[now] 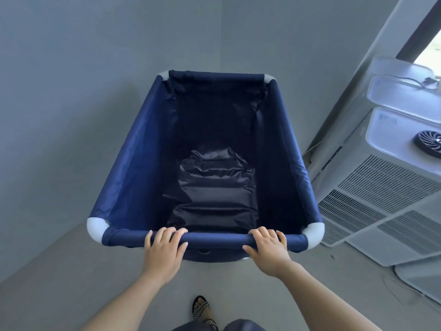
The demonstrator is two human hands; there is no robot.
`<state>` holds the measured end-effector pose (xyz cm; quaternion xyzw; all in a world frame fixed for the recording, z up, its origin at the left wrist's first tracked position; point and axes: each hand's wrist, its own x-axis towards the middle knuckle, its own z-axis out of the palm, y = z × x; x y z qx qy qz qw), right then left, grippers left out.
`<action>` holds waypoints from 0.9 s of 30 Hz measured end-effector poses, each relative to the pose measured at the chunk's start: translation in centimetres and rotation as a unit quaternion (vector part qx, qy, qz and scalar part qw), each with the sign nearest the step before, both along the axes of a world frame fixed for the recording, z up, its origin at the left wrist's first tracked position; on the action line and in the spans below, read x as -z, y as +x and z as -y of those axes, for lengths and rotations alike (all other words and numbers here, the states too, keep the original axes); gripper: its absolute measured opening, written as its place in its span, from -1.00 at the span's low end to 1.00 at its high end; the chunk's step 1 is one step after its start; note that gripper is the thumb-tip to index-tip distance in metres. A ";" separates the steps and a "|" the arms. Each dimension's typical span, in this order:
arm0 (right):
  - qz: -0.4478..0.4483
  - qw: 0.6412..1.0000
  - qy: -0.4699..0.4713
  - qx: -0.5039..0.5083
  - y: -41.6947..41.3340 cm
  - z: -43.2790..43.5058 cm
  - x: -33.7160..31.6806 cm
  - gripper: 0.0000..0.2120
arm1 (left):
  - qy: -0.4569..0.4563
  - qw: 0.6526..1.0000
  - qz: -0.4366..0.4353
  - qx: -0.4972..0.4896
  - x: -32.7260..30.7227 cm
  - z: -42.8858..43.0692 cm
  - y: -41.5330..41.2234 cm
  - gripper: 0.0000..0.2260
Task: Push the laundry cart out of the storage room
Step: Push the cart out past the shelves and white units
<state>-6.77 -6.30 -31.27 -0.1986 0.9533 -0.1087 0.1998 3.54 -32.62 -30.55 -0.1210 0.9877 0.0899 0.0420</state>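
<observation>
We see a navy fabric laundry cart standing on a grey floor, its far end toward the corner where two grey walls meet. The cart's rim is a tube frame sleeved in the same navy cloth, with white elbow joints at its corners. Inside, the liner is dark and crumpled at the bottom, and we see no laundry on it.

Our left hand wraps the near rail of the cart, fingers curled over the top and thumb under. Our right hand grips the same rail just to the right, closed the same way. The two hands sit apart, with a bare stretch of rail between them.

To the right of the cart, just beside its right rim, stands a white air-conditioning unit with slatted vents, and on top of it rests a small round black fan. Below the near rail, one sandalled foot shows on the floor.
</observation>
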 end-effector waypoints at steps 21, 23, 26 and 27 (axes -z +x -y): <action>0.035 0.996 0.039 -0.070 17.1 -1.2 -0.3 -0.58 | -0.022 0.963 0.267 0.006 -0.2 -3.5 15.1 -0.47; 0.039 0.996 0.041 -0.069 17.9 -1.2 -0.5 -0.58 | -0.018 0.963 0.267 0.008 0.0 -3.3 15.9 -0.47; 0.036 0.996 0.052 -0.065 18.9 -1.1 -0.5 -0.58 | -0.011 0.964 0.264 0.016 0.4 -2.8 16.7 -0.47; 0.034 0.996 0.057 -0.063 19.1 -1.0 -0.4 -0.58 | -0.009 0.965 0.262 0.019 0.5 -2.6 16.8 -0.47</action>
